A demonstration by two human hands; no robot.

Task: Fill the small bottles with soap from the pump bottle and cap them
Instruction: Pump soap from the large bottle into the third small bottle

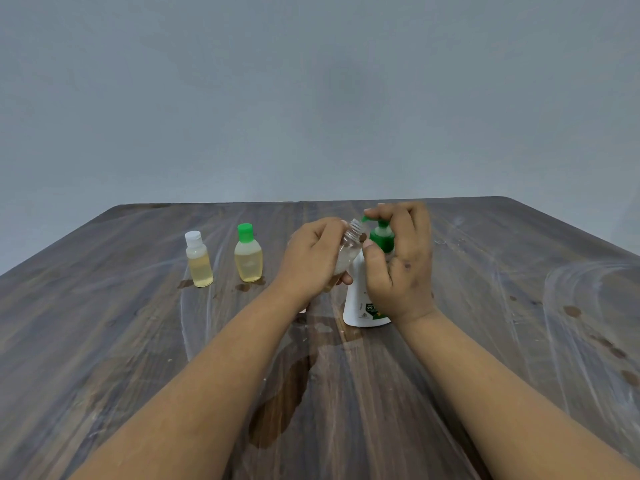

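My left hand grips a small clear uncapped bottle, tilted so its threaded neck sits just under the green spout of the white pump bottle. My right hand is over the green pump head, fingers curled on top of it and thumb against the collar. Two small bottles with yellowish soap stand at the left: one with a white cap, one with a green cap.
The dark wooden table shows white smears and wet brown patches, the largest in front of me between my forearms. A few droplets lie at the right. A plain grey wall stands behind the table's far edge.
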